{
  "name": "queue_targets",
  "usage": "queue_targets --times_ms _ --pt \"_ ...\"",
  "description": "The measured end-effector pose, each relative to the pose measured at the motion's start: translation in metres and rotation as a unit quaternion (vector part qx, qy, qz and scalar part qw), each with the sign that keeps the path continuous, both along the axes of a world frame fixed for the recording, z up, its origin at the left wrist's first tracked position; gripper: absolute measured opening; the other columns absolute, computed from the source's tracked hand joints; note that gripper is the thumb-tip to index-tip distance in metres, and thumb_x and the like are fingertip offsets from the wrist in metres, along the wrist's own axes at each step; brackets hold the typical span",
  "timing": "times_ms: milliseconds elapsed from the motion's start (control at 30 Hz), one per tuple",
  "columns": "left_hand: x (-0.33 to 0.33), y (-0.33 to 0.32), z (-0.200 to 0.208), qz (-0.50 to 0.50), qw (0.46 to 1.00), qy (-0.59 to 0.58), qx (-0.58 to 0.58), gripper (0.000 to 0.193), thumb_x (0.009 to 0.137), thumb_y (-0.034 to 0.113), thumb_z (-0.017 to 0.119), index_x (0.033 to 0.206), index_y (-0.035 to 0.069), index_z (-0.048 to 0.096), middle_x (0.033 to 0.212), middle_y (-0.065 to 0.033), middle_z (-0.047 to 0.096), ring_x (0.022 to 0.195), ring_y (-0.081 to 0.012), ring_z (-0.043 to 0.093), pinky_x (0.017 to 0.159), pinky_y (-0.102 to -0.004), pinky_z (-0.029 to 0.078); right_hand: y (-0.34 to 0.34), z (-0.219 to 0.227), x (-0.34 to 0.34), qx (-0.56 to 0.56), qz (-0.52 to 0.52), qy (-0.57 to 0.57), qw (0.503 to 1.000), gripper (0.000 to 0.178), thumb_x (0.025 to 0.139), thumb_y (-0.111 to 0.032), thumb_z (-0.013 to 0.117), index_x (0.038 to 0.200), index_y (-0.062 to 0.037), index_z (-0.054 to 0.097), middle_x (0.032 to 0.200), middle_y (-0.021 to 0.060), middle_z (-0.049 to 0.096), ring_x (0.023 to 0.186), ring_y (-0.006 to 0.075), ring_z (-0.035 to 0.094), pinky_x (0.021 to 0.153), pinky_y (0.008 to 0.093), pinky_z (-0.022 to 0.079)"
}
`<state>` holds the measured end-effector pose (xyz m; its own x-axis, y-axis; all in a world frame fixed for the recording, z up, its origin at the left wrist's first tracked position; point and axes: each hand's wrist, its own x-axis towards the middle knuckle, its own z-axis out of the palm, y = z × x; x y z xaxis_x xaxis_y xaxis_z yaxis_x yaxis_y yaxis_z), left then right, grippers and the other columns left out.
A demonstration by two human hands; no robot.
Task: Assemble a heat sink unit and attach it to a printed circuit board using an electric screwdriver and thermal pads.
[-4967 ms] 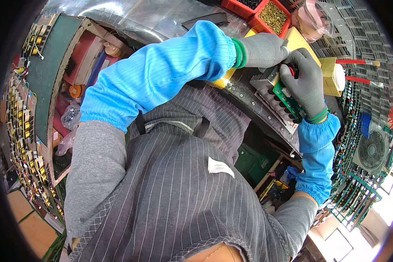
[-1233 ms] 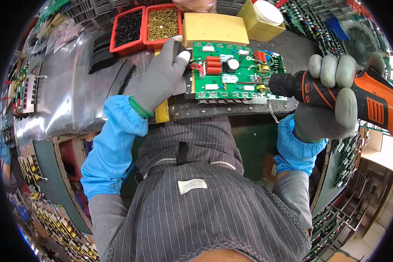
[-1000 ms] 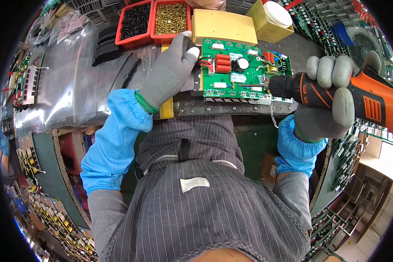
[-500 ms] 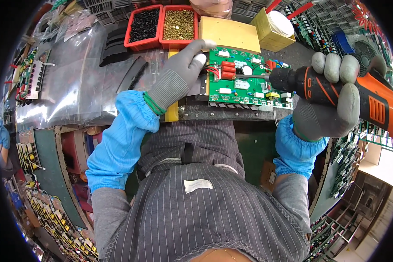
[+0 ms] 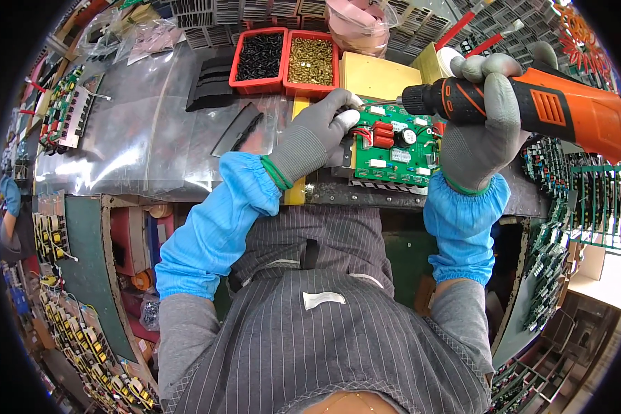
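Note:
A green circuit board [image 5: 363, 156] lies near the bench's front edge, bearing red blocks, white parts and a round black capacitor. My right hand [image 5: 501, 103], in a grey glove, grips an orange and black power screwdriver [image 5: 578, 109]. Its long bit [image 5: 386, 103] points left across the board's far edge, toward the far left corner. At that corner, my gloved left hand [image 5: 314, 134] has thumb and forefinger bent close together by the bit's tip. Whatever lies between those fingertips is too small or hidden to make out. Red wires run beside the thumb.
Beyond the board stand a red bin of black screws [image 5: 261, 56], a red bin of brass-coloured screws [image 5: 312, 61] and a yellow box [image 5: 379, 74]. Black strips [image 5: 238, 129] lie on plastic sheeting to the left. More boards [image 5: 600, 200] are racked at right.
The screwdriver has moved away from me and left, its bit going from the red blocks to the board's far left corner. My left thumb and forefinger have come closer to the bit's tip.

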<state>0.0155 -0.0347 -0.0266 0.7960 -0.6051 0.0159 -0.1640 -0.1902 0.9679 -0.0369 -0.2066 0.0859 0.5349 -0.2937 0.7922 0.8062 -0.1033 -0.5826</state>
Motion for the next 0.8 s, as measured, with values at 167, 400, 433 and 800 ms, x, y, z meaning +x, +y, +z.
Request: queue_targets --times_ms 167,400,433,800 --pt "0.0 0.001 0.004 0.006 1.0 -0.019 0.015 0.02 0.101 0.018 0.051 0.116 0.006 0.056 0.101 -0.0103 0.065 0.096 -0.0169 0.062 0.088 -0.0315 0.049 -0.001 -0.005 0.002 0.031 0.036 0.005 0.999 0.065 0.089 -0.005 0.06 0.146 -0.0071 0.028 0.094 0.0105 0.062 0.084 0.0205 0.06 0.089 0.0476 0.05" --pt "0.0 0.001 -0.002 0.008 0.999 -0.031 -0.005 0.02 0.102 0.022 0.05 0.114 0.006 0.056 0.097 -0.0104 0.064 0.093 -0.0171 0.061 0.086 -0.0314 0.048 -0.003 -0.007 0.008 0.064 0.043 -0.033 0.997 0.073 0.082 -0.002 0.068 0.144 0.0008 0.03 0.089 0.0097 0.067 0.078 0.0221 0.07 0.082 0.0381 0.059" --pt "0.001 0.001 -0.004 0.006 0.999 -0.031 -0.003 0.02 0.102 0.022 0.05 0.114 0.006 0.056 0.097 -0.0101 0.063 0.092 -0.0171 0.061 0.085 -0.0312 0.048 -0.003 -0.008 0.008 0.064 0.043 -0.033 0.996 0.073 0.082 -0.002 0.068 0.144 0.0008 0.03 0.089 0.0097 0.067 0.078 0.0221 0.07 0.082 0.0381 0.059" --pt "0.005 0.0 -0.008 -0.001 0.999 -0.039 0.009 0.021 0.103 0.022 0.049 0.114 0.005 0.056 0.098 -0.0095 0.064 0.094 -0.0162 0.061 0.086 -0.0302 0.048 -0.002 -0.009 0.008 0.098 0.009 0.001 0.995 0.036 0.086 -0.005 0.067 0.119 0.0024 0.054 0.087 0.0109 0.068 0.079 0.0217 0.07 0.08 0.0368 0.058"
